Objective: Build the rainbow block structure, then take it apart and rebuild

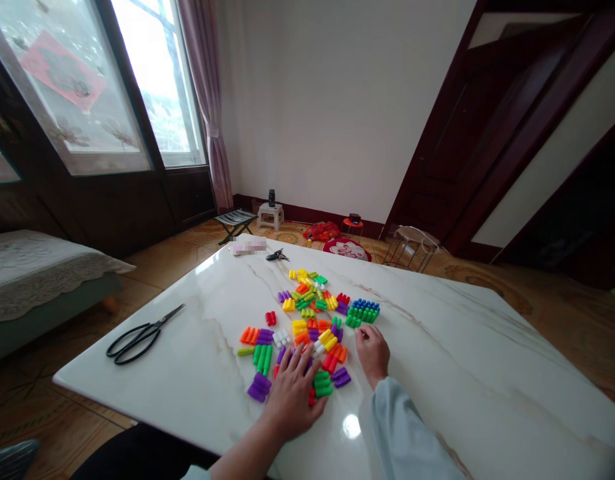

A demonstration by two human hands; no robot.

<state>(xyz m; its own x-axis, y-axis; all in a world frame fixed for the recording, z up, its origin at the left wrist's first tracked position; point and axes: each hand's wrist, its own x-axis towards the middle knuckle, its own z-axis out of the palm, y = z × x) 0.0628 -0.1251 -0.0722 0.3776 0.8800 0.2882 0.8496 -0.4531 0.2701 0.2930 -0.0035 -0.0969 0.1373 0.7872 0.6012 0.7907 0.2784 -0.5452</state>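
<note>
Colourful plastic building blocks [262, 358], ribbed like short joined tubes, lie scattered over the white marbled table [437, 373]. My left hand [294, 390] rests palm down over several of them, fingers spread, touching purple and green pieces and partly hiding others. To its right, my right hand [373, 351] is curled closed beside the pile; whether anything is in its fingers is hidden. Just beyond that hand, blue and green blocks [364, 311] stand together in a neat group. Yellow, orange, red, purple and white blocks spread between the hands and farther back.
Black-handled scissors [142, 335] lie at the table's left. Small dark pliers or clippers [277, 255] and a pale, blurred packet [248, 246] are near the far edge. Behind the table stand a folding stool [236, 219] and a white stool [270, 217].
</note>
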